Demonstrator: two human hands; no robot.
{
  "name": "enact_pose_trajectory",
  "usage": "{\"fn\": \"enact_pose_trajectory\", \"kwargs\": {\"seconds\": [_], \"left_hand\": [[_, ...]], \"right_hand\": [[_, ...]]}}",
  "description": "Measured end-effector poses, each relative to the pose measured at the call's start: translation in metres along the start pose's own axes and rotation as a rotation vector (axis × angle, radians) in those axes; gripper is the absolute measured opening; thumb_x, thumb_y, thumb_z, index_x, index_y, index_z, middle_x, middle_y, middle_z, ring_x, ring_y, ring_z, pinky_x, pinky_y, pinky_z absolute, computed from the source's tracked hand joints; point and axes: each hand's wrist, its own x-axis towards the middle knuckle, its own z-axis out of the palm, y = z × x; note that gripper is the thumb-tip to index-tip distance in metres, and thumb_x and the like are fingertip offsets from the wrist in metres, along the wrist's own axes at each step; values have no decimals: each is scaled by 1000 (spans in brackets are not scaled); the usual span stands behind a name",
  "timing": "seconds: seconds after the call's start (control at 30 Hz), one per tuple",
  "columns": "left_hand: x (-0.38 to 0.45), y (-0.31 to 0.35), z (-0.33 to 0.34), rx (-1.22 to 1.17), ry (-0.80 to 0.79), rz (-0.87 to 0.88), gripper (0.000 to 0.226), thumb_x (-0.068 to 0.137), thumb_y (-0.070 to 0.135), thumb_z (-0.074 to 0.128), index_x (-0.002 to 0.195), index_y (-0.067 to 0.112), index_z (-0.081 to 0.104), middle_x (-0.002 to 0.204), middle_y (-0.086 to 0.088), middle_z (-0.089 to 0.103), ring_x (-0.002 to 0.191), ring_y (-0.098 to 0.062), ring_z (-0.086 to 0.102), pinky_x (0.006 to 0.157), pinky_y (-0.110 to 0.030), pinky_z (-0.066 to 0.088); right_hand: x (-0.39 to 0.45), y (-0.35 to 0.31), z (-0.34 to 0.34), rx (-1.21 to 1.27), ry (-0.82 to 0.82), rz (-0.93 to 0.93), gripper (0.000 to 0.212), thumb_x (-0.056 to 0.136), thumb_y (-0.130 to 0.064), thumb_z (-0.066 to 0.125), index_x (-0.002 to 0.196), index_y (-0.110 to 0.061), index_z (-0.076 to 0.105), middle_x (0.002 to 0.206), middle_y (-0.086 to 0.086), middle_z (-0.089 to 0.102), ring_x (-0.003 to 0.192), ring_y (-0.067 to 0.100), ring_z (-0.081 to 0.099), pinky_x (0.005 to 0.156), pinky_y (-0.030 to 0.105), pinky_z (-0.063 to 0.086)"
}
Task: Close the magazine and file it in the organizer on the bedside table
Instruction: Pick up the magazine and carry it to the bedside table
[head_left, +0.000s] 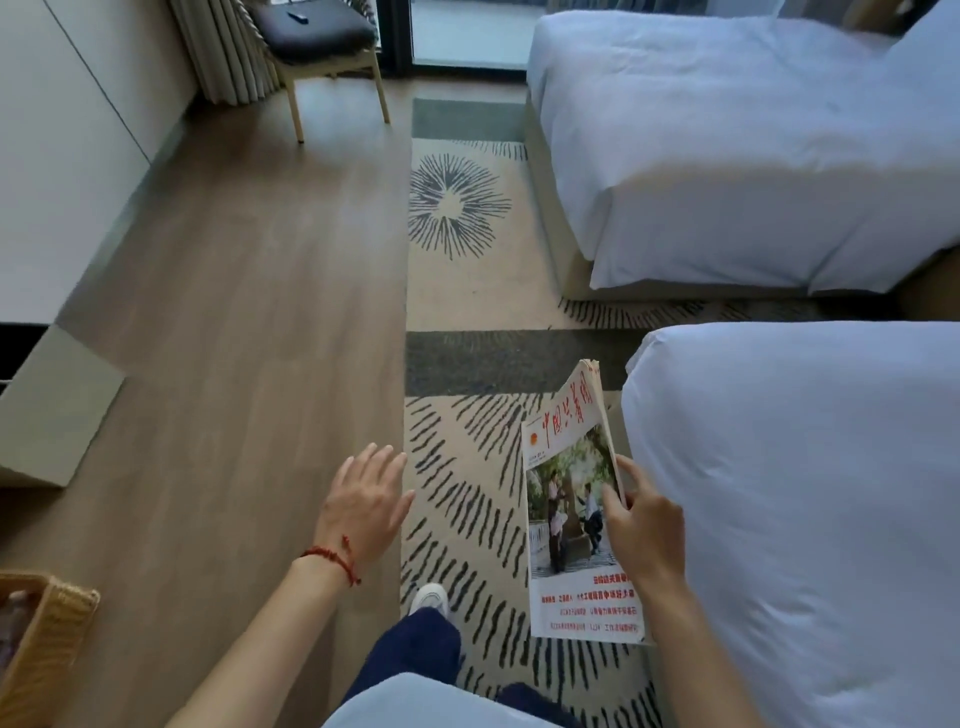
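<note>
A closed magazine (569, 509) with red title lettering and a photo of people on its cover hangs over the patterned rug, its far corner curling up. My right hand (641, 525) grips it along its right edge, thumb on the cover, beside the near bed. My left hand (366, 501) floats over the wooden floor to the left, fingers spread and holding nothing; a red string bracelet circles its wrist. No organizer or bedside table shows in this view.
Two white beds stand on the right, the near bed (810, 519) and the far bed (737, 156), with a gap between them. A wooden chair (322, 47) is at the far end. A wicker basket (41, 639) sits bottom left. A grey low unit (52, 410) lines the left wall.
</note>
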Motion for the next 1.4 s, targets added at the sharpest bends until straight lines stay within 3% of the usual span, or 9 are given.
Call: {"fn": "enact_pose_trajectory", "kwargs": {"seconds": [0.13, 0.33, 0.4, 0.47, 0.63, 0.83, 1.03, 1.4], "left_hand": [[67, -22, -21, 2, 0, 20, 75, 93, 47, -1, 109, 4, 59, 107, -18, 67, 102, -34, 61, 83, -51, 50], [164, -31, -31, 15, -42, 30, 72, 93, 47, 6, 109, 3, 60, 107, -19, 67, 102, -35, 61, 83, -52, 50], [200, -28, -32, 20, -47, 37, 63, 91, 46, 17, 110, 3, 59, 109, -19, 66, 104, -34, 60, 85, -52, 48], [241, -23, -33, 30, -42, 46, 65, 91, 48, 14, 111, 4, 59, 109, -18, 66, 105, -34, 60, 85, -51, 48], [341, 4, -49, 29, -62, 54, 55, 83, 40, 30, 110, 3, 59, 109, -19, 66, 104, -36, 60, 84, -53, 49], [444, 33, -79, 22, -41, 91, 57, 86, 43, 26, 112, 3, 58, 110, -19, 66, 105, -36, 60, 85, -52, 49], [544, 58, -87, 36, -45, 167, 53, 82, 39, 31, 112, 3, 57, 111, -19, 65, 106, -36, 59, 86, -52, 49], [779, 121, -103, 71, -91, 428, 52, 82, 40, 33, 113, 4, 57, 112, -19, 65, 107, -37, 59, 85, -53, 49]], "right_hand": [[53, -23, 8, 25, 12, 37, 38, 87, -12, 56, 124, -12, 50, 95, 14, 71, 66, 21, 68, 48, 26, 56], [142, -35, 22, 12, 23, 57, 34, 87, -13, 55, 121, -14, 52, 95, 14, 72, 61, 15, 62, 43, 2, 43], [176, -34, 25, 17, 26, 65, 32, 87, -13, 55, 120, -13, 52, 96, 15, 72, 63, 15, 62, 41, 3, 42], [215, -32, 27, 21, 35, 68, 31, 88, -13, 55, 119, -13, 53, 95, 15, 72, 65, 16, 63, 38, 7, 42], [313, -29, 21, 41, 51, 87, 29, 89, -13, 52, 118, -16, 52, 93, 13, 72, 65, 18, 66, 48, 20, 50], [412, -25, 3, 27, 59, 109, 32, 89, -13, 53, 120, -13, 51, 99, 14, 70, 72, 18, 65, 48, 18, 48], [491, -15, -3, 42, 56, 178, 32, 90, -15, 51, 122, -16, 49, 101, 13, 71, 75, 19, 69, 51, 29, 57], [659, 6, -18, 43, 187, 377, 33, 91, -18, 51, 123, -16, 49, 102, 11, 71, 68, 8, 64, 43, 15, 46]]}}
